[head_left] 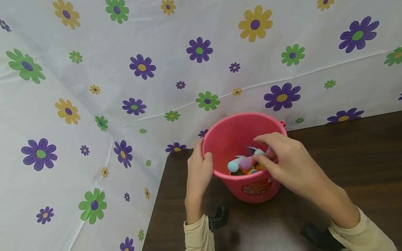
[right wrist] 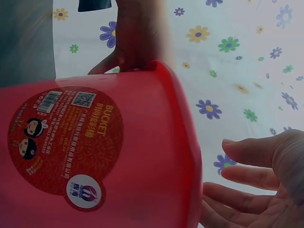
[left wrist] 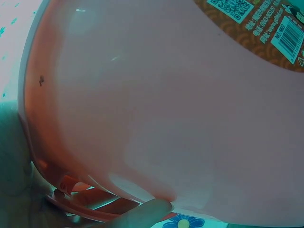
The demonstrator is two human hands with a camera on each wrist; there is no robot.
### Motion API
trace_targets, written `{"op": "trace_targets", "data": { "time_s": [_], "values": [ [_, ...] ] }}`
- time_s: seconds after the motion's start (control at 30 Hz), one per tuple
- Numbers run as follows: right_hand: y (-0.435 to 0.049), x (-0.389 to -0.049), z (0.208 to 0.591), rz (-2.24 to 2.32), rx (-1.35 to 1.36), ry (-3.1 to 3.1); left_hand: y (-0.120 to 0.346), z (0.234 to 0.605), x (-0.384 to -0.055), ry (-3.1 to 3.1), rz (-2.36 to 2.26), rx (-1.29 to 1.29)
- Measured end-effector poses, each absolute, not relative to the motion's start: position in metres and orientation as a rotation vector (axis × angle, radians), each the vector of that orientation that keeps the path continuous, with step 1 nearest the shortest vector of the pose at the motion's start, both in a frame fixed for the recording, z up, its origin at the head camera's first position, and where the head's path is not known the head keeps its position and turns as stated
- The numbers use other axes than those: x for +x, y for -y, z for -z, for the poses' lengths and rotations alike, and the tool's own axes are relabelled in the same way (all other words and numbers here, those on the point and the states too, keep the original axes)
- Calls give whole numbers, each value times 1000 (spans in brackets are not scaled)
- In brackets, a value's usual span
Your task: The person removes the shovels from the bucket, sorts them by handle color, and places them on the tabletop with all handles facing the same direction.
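A pink plastic bucket (head_left: pixel 257 186) stands upright on the dark wooden table, and its round label faces the right wrist camera. On the bucket's left side my left hand (head_left: pixel 198 169) grips the rim, thumb and fingers on either side of the wall. My right hand (head_left: pixel 288 162) is over the near right part of the mouth, thumb and fingers spread apart; the right wrist view shows nothing between them. Inside the bucket lie small colourful objects, among them a light blue round-ended piece (head_left: pixel 233 166) and a purple one (head_left: pixel 246 163). The right fingers partly hide the pile.
The table (head_left: pixel 383 167) extends to the right of the bucket. A white sheet with printed flowers (head_left: pixel 216 19) hangs behind the table and along its left side. A greyish patch (head_left: pixel 263 246) shows on the tabletop in front of the bucket, between the forearms.
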State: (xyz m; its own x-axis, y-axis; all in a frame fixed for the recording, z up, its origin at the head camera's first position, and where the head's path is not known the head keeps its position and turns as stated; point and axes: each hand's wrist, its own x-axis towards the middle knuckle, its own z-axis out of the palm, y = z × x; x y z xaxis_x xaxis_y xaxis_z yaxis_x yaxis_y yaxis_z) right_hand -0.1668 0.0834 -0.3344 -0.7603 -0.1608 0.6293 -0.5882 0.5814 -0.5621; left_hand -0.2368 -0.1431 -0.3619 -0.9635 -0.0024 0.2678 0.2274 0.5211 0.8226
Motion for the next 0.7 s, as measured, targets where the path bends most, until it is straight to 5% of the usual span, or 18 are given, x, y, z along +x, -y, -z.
{"op": "trace_targets", "data": {
  "time_s": [0.7],
  "values": [
    [-75,-173,345,-1062,646,2322,143,362,-237,2536,1439,-180]
  ]
}}
